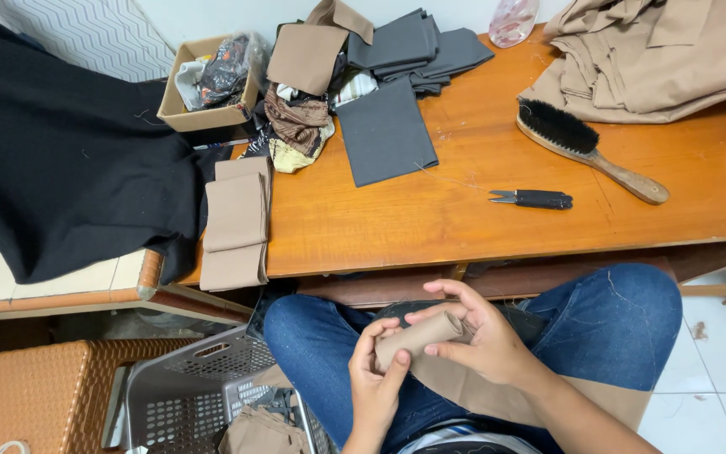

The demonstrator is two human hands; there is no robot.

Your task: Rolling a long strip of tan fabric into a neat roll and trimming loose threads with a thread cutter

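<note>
Over my lap, both hands hold a rolled piece of tan fabric [418, 336]. My left hand [376, 378] grips the roll's left end from below. My right hand [485, 332] pinches its right end, fingers curled over the top. More of the same tan cloth [497, 395] drapes across my blue jeans beneath the hands. On the wooden table [481, 168] in front lie black thread snips [533, 199] and a wooden-handled brush [586, 147] with black bristles.
Grey fabric pieces [384, 130] and a grey stack [418, 46] lie on the table. Folded tan pieces [235, 223] hang at its left edge beside black cloth [60, 151]. A cardboard box [203, 84], tan garments [657, 55], a grey plastic basket [203, 395] and a brown wicker stool [35, 395] surround me.
</note>
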